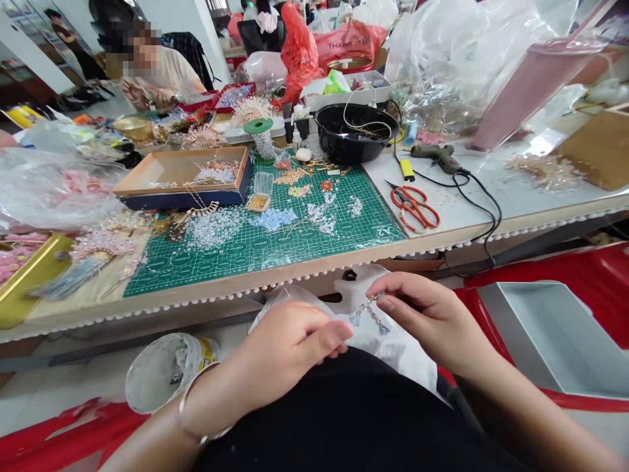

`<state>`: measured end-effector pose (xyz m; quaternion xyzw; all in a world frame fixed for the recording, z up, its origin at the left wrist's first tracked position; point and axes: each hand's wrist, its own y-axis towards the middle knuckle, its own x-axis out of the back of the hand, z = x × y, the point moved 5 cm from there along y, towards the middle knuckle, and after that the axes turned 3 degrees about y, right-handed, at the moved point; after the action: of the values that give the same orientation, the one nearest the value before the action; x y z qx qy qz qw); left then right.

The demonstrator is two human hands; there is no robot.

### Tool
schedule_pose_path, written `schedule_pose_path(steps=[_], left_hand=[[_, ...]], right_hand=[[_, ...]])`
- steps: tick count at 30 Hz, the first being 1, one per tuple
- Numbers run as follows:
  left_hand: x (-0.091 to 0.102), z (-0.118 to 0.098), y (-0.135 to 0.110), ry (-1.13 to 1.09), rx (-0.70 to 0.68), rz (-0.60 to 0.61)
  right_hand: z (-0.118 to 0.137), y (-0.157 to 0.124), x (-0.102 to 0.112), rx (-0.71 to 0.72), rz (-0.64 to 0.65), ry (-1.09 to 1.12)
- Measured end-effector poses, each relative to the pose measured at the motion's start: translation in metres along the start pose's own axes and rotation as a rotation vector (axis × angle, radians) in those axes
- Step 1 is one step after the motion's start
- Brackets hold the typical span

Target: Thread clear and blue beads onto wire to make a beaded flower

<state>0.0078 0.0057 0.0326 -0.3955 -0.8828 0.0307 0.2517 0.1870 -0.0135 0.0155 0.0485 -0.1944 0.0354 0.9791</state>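
Note:
Both my hands are low over my lap, below the table edge. My left hand (pixel 289 351) is closed, its fingertips pinched together just left of a small string of clear and blue beads (pixel 368 316). My right hand (pixel 432 318) is closed in a pinch on the upper end of that bead string. Under the hands lies a white plastic bag (pixel 393 344) on my dark lap. A silver bangle (pixel 189 410) circles my left wrist.
A green cutting mat (pixel 236 252) with bead piles covers the table ahead. Orange scissors (pixel 415 206), a glue gun (pixel 437 156), a black bowl (pixel 356 133) and a brown box lid (pixel 181 178) lie on the table. Another person (pixel 157 72) sits far left. A grey box (pixel 555 334) sits right; a lined bin (pixel 164 370) stands on the floor.

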Motion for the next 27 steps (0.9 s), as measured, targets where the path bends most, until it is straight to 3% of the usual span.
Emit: schedule_pose_path(steps=[2, 4, 5, 7, 11, 13, 20, 24, 27], left_hand=[[0.015, -0.014, -0.015, 0.222, -0.07, -0.188], [0.025, -0.026, -0.023, 0.321, -0.132, -0.378], [0.026, -0.028, -0.023, 0.336, -0.137, -0.417], [0.02, -0.022, -0.014, 0.303, -0.078, -0.33], [-0.01, 0.004, 0.012, -0.014, 0.159, 0.132], [-0.016, 0.01, 0.018, -0.091, 0.202, 0.23], [-0.011, 0.0, 0.025, 0.214, 0.011, 0.167], [-0.013, 0.008, 0.027, 0.097, 0.066, 0.149], [-0.014, 0.017, 0.029, -0.072, 0.103, 0.063]], right_hand=[[0.001, -0.001, 0.001, -0.004, 0.06, 0.013], [0.002, -0.002, -0.001, -0.009, 0.113, -0.003], [0.003, -0.002, -0.003, -0.015, 0.136, -0.013], [0.004, -0.003, -0.009, -0.029, 0.174, -0.027], [0.003, -0.004, -0.013, -0.075, 0.218, -0.047], [-0.001, -0.005, -0.012, -0.117, 0.23, -0.047], [-0.013, -0.002, -0.01, -0.249, 0.306, 0.102], [-0.018, -0.001, -0.013, -0.301, 0.321, 0.288], [-0.025, -0.002, -0.016, -0.361, 0.225, 0.573]])
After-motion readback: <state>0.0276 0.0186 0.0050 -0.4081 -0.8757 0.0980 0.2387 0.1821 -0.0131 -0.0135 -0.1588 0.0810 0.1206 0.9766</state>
